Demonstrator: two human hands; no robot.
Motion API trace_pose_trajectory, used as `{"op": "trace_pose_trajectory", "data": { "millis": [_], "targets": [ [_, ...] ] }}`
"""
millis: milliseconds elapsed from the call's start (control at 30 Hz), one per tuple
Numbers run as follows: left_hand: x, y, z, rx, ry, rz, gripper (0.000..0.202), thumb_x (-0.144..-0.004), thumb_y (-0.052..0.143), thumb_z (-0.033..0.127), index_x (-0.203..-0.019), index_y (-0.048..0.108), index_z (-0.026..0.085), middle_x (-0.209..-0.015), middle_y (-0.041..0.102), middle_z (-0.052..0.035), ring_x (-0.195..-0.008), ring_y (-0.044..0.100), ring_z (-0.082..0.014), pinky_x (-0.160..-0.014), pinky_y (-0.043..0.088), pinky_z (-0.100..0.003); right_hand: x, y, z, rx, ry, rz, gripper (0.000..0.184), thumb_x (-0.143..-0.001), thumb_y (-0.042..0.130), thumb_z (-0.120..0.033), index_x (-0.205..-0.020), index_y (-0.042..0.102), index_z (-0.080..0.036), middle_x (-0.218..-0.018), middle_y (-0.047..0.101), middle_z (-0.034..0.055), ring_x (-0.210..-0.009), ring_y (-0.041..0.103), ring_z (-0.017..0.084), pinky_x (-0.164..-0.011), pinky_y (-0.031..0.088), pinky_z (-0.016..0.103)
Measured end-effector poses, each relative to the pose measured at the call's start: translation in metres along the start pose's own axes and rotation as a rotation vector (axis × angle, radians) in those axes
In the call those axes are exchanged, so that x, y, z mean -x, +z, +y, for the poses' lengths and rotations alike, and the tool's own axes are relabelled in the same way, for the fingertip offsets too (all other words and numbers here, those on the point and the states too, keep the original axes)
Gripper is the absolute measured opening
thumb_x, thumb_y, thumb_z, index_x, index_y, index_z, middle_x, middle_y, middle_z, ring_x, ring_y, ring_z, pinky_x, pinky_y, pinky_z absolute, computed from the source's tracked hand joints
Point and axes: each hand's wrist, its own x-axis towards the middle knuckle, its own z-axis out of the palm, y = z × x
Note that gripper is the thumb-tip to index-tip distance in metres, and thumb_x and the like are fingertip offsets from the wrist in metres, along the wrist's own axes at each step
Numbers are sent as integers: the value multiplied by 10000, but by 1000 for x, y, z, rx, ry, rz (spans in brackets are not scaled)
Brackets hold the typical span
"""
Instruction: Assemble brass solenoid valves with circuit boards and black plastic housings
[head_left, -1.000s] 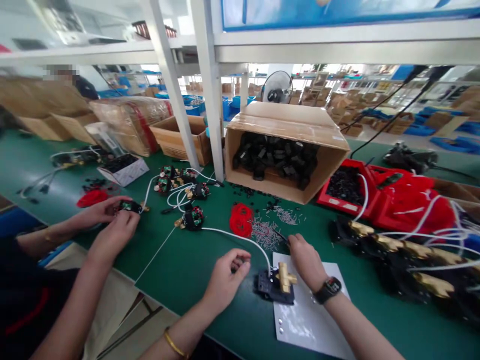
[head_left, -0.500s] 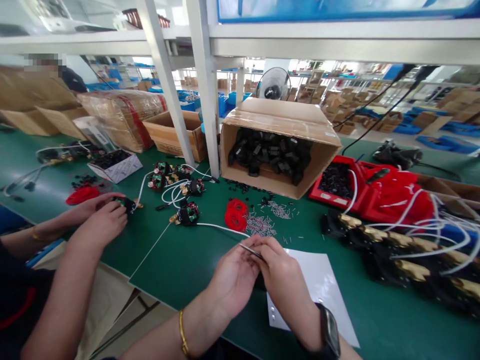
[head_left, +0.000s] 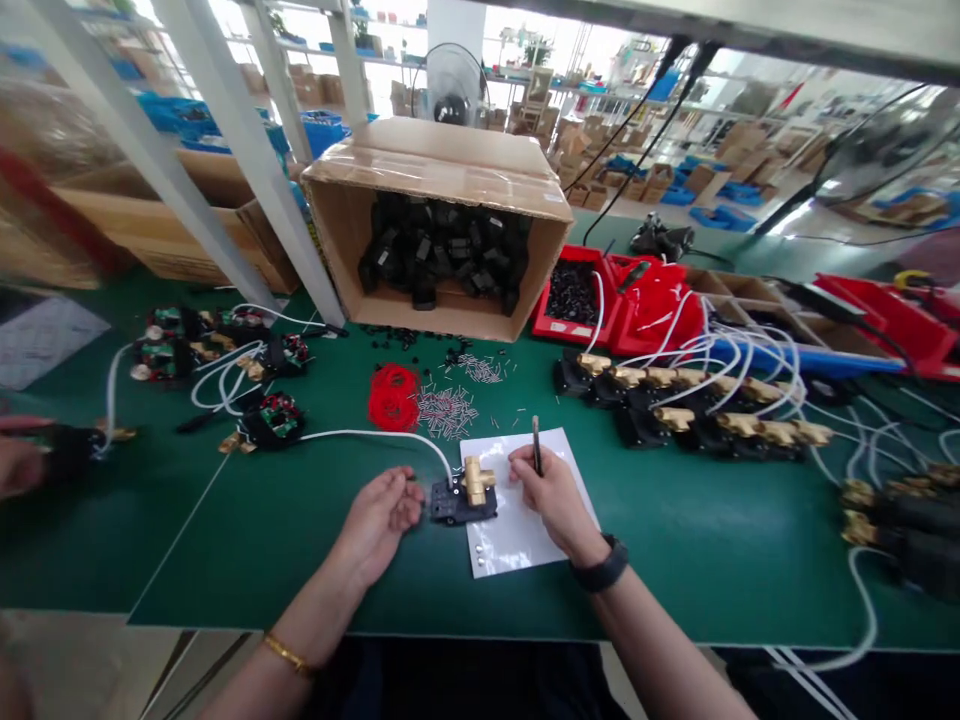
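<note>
A black valve actuator (head_left: pixel 442 505) with a brass tee fitting (head_left: pixel 475 481) on it lies partly on a white sheet (head_left: pixel 517 545). Its white cable trails off to the left. My left hand (head_left: pixel 384 508) is beside the actuator's left end, fingers loosely curled and apart, with nothing visible in them. My right hand (head_left: pixel 553 497) is over the sheet, right of the fitting. Between its thumb and fingers it grips a slim metal tool (head_left: pixel 537 447), held upright; whether it is tweezers or a pen I cannot tell. Small shiny round pieces (head_left: pixel 480 555) are on the sheet's lower left corner.
Ahead are small metal pins (head_left: pixel 448 411), red rings (head_left: pixel 394 397) and a carton (head_left: pixel 442 150) of black parts. Several brass-fitted actuators (head_left: pixel 690 415) stand right, before red bins (head_left: pixel 574 325). Open circuit-board units (head_left: pixel 274 418) lie left, near another person's hand (head_left: pixel 19 465).
My view has swung right. My hands, earlier together around the slim tool, have moved apart. The tool is now upright in my right hand, and the brass-fitted actuator is in plain sight.
</note>
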Motion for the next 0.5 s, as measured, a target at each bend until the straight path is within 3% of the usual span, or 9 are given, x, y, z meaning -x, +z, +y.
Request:
{"op": "trace_pose_trajectory", "data": {
  "millis": [67, 133, 233, 300, 400, 500],
  "targets": [
    [-5, -2, 1, -76, 9, -42, 180, -793, 637, 279, -771, 548, 124, -423, 487, 54, -289, 343, -26, -297, 207, -112, 0, -2, 7, 33, 18, -39, 213, -766, 583, -343, -856, 533, -156, -693, 609, 10, -387, 308, 52, -365, 234, 188],
    [-8, -2, 4, -63, 6, -77, 219, -803, 625, 316, -729, 554, 122, -377, 376, 91, -280, 269, -15, -295, 180, -113, 0, -1, 7, 53, 15, -62, 203, -755, 595, -334, -842, 563, -153, -729, 631, 22, -397, 320, 54, -372, 241, 192],
    [-9, 3, 10, 15, -45, -97, 52, -793, 614, 148, -800, 595, 100, -495, 470, 46, -400, 432, -40, -386, 362, -127, -3, 4, 3, 96, 15, -66, 172, -730, 614, -307, -801, 604, -150, -677, 608, -3, -425, 380, 71, -402, 287, 202],
    [-9, 6, 13, 40, -81, -75, 147, -770, 567, 13, -889, 610, 87, -635, 572, -14, -533, 546, -69, -505, 469, -157, -6, 8, 4, 164, -22, -67, 140, -731, 607, -275, -790, 627, -149, -674, 618, -3, -490, 467, 99, -469, 363, 220],
    [-10, 7, 14, 11, -73, -34, 261, -772, 506, -52, -975, 599, 84, -766, 643, -71, -628, 608, -87, -587, 509, -166, -8, 11, 8, 255, -88, -59, 93, -726, 607, -218, -758, 658, -147, -704, 652, 17, -626, 556, 148, -612, 429, 272],
    [-13, 5, 13, -64, -21, -23, 239, -778, 523, -35, -978, 590, 79, -859, 676, -111, -698, 642, -109, -632, 518, -173, -8, 11, 10, 279, -122, -26, 84, -740, 605, -201, -754, 671, -150, -761, 674, 34, -718, 584, 171, -703, 435, 301]
  ]
}}
